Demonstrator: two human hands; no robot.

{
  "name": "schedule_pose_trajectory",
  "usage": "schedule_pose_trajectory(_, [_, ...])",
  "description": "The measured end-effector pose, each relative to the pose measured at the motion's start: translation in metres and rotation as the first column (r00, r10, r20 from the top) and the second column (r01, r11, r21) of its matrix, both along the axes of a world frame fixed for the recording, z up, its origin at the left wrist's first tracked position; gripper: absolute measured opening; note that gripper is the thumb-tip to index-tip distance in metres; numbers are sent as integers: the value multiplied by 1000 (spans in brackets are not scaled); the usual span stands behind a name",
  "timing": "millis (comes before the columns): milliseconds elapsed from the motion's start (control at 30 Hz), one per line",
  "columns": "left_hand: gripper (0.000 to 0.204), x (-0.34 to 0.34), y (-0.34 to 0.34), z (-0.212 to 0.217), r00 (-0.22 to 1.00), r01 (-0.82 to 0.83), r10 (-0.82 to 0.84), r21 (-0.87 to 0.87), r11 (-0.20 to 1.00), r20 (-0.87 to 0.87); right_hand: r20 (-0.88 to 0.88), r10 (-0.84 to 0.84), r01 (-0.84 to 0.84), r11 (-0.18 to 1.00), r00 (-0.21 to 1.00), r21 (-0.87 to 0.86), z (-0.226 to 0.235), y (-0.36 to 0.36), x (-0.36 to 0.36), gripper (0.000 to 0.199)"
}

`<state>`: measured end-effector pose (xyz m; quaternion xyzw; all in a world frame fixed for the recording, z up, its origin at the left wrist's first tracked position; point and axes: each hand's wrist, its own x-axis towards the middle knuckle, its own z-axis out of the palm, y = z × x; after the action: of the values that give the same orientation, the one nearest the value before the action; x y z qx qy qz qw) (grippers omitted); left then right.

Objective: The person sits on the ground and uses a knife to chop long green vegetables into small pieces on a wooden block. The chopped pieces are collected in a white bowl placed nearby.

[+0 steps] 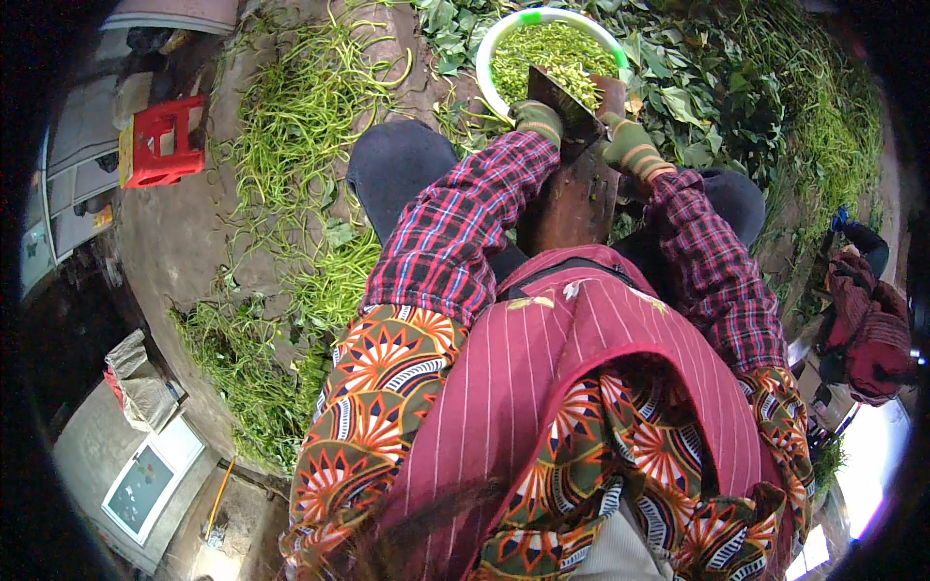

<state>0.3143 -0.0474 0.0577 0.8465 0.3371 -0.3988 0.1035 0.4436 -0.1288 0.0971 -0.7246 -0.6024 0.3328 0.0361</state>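
I see a person sitting with knees apart, wearing green striped gloves. A wide dark blade [556, 100] sits above the far end of a brown wooden board [567, 215]. The left hand [538, 118] is bent close beside the blade, and I can't tell what it holds. The right hand [630, 147] is curled near the blade's other end, but I can't see if it grips it. Just past them is a round white tub [486, 70] with little green bits [547, 44] inside. Long green stems [291, 126] lie on the floor [160, 247].
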Motion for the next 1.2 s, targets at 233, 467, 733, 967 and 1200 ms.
schedule_pose_trajectory(233, [26,-10,-14,-32,994,-99,101,44,994,-41,97,87,-84,996,991,-35,42,-6,-13,30])
schedule_pose_trajectory(467, [26,-16,-14,-28,995,-85,87,33,996,-42,62,159,-159,987,985,-16,32,-9,-10,29])
schedule_pose_trajectory(733, [26,-15,-3,-31,995,-100,100,42,994,-8,70,147,-144,989,987,-45,0,13,-10,33])
schedule_pose_trajectory(967, [26,-12,-6,-32,996,-92,92,24,995,-15,49,139,-139,990,989,-6,38,-6,-9,34])
schedule_pose_trajectory(1200, [26,-8,-19,-34,997,-65,63,-25,998,-51,78,171,-171,985,982,-7,42,-15,-15,30])
